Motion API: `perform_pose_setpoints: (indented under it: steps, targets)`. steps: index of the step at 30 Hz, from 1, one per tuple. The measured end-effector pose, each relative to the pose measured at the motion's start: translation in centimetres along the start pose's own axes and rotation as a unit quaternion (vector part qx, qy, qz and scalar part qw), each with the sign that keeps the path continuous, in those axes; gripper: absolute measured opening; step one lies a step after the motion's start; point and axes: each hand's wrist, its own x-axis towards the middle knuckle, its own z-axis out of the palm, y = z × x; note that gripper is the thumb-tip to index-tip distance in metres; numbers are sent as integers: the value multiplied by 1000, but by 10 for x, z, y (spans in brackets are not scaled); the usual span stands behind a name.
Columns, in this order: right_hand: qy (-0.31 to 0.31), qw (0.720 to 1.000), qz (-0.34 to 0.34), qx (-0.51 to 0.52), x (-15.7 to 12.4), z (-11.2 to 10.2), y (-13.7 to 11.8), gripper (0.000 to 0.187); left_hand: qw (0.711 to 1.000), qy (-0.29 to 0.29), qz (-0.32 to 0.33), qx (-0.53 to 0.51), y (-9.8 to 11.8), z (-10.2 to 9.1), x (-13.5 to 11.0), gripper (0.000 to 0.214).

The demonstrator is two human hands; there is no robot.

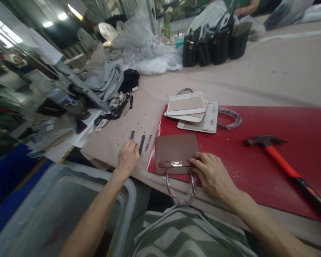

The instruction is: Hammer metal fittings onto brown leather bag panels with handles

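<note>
A brown handbag panel [176, 148] lies flat at the near left corner of the red mat. A metal clasp [176, 164] sits along its near side, and its plastic-wrapped handle [180, 200] hangs toward my body. My right hand [212, 173] grips the panel's near right corner, fingertips beside the clasp. Over the table to the left, my left hand [128, 157] is closed with curled fingers; whatever is under the fingertips is hidden. Just beyond it lie a small dark metal piece [132, 135], a flat dark strip [142, 144] and a thin metal rod [148, 143].
Pale panels [187, 103] with wrapped handles are stacked behind. A claw hammer [280, 160] lies on the red mat [235, 157] at right. Several black bags [211, 46] stand farther back, near a co-worker's arm [248, 9]. A grey bin [61, 178] is at lower left.
</note>
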Motion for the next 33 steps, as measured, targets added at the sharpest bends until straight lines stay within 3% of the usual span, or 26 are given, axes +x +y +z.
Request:
perform_pose_setpoints:
  steps: [4, 7, 10, 15, 20, 25, 28, 33]
  targets:
    - [-81, 995, -46, -43, 16, -9, 3, 25, 967, -89, 199, -133, 44, -5, -26, 7]
    - [-107, 987, -104, -61, 24, -14, 5, 25, 954, -132, 261, -71, 66, -4, -35, 3]
    - [-111, 979, -155, -75, 26, -15, 5, 25, 939, -146, 309, 30, 74, -5, -36, 10]
    - [-87, 979, -171, -70, 18, -8, 10, 25, 908, -142, 384, 88, 68, -5, -36, 19]
    - [-48, 984, -172, 7, 13, -3, 23, 32, 897, -97, 431, -13, 42, 9, -31, 21]
    - [-23, 974, -227, 7, 8, -2, 32, 27, 862, -67, 496, -87, 20, 18, -26, 31]
    - [-10, 975, -222, 2, 1, 0, 25, 25, 867, -44, 484, -104, 15, 22, -33, 33]
    - [45, 992, -90, 73, -14, 5, 9, 37, 899, 25, 405, -161, 21, 36, -51, 29]
